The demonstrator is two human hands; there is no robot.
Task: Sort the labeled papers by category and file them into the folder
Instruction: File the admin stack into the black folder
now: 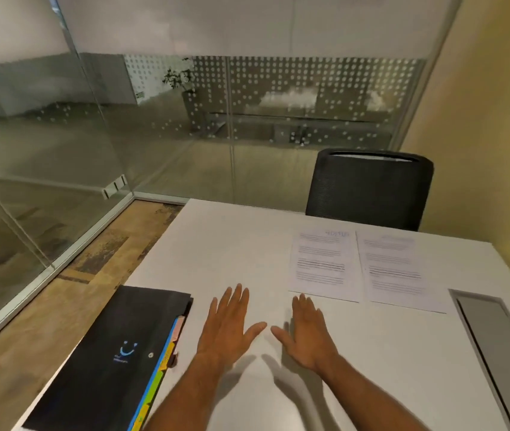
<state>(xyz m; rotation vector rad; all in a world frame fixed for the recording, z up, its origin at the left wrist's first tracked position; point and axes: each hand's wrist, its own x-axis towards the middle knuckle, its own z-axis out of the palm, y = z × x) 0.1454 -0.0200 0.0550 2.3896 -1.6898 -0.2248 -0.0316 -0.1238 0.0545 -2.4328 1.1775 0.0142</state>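
A black folder lies closed at the table's near left, with coloured divider tabs sticking out along its right edge. Two printed paper sheets lie side by side at the far right of the white table: the left paper carries a handwritten blue label at its top, the right paper lies beside it. My left hand and my right hand rest flat, palms down, fingers spread, between folder and papers. Neither hand holds anything; my right fingertips are just short of the left paper's near edge.
A black mesh office chair stands behind the table's far edge. A grey cable hatch is set in the tabletop at the right. Glass partition walls close off the left and far side, with wood-look floor to the left.
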